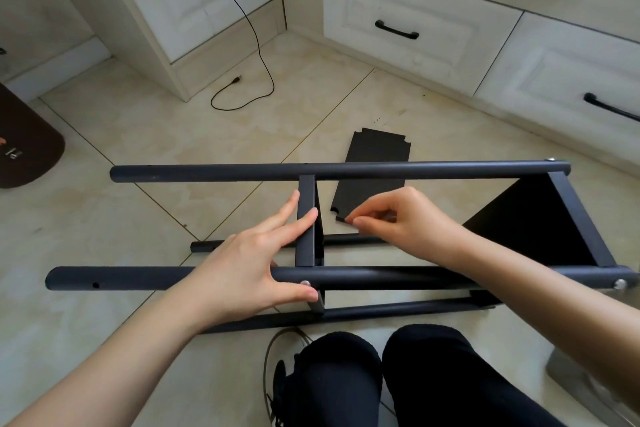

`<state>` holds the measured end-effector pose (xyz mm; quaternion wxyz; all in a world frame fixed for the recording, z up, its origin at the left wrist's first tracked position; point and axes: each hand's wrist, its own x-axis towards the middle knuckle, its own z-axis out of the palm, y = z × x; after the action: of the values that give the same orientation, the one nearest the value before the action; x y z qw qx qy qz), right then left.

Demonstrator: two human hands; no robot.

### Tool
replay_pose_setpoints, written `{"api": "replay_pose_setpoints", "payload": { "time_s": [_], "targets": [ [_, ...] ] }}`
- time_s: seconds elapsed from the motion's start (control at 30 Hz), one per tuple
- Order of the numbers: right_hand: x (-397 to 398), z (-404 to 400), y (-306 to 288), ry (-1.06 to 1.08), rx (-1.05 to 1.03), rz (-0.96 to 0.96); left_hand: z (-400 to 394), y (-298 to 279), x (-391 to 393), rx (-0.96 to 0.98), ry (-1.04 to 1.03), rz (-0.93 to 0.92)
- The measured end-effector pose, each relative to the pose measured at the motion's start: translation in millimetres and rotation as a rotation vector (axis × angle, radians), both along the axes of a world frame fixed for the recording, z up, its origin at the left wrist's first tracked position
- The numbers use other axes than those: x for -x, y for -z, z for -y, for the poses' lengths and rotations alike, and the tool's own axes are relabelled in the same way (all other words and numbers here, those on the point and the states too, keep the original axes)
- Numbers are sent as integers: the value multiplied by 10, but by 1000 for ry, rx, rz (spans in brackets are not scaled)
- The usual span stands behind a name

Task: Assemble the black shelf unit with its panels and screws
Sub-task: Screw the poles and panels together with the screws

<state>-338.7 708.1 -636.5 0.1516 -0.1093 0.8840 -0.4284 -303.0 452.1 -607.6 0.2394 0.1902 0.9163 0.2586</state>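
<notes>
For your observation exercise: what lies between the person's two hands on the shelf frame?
In the head view, the upright black crossbar stands between the left hand and the right hand; the left fingers rest on it.

No wording, brand or number can be read anywhere in the frame. At the left edge, a dark brown floor mat bears small pale marks and an orange patch, too small and blurred to make out as letters. The shelf frame at centre carries no visible label.
</notes>
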Motion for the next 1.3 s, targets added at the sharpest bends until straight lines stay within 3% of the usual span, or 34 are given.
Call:
{"api": "replay_pose_setpoints", "payload": {
  "time_s": [0.33,0.6,1.0,1.17,1.3],
  "targets": [
    [67,106,15,-64,301,442,-1,20,-6,100,39,-44],
    [80,110,20,-36,323,520,14,162,53,-8,114,-216],
    [188,215,100,47,379,693,58,181,-2,-105,147,-170],
    [219,186,153,-21,363,714,113,172,88,-208,146,-37],
    [253,203,178,-90,352,736,128,192,98,-234,140,-35]
  ]
}}
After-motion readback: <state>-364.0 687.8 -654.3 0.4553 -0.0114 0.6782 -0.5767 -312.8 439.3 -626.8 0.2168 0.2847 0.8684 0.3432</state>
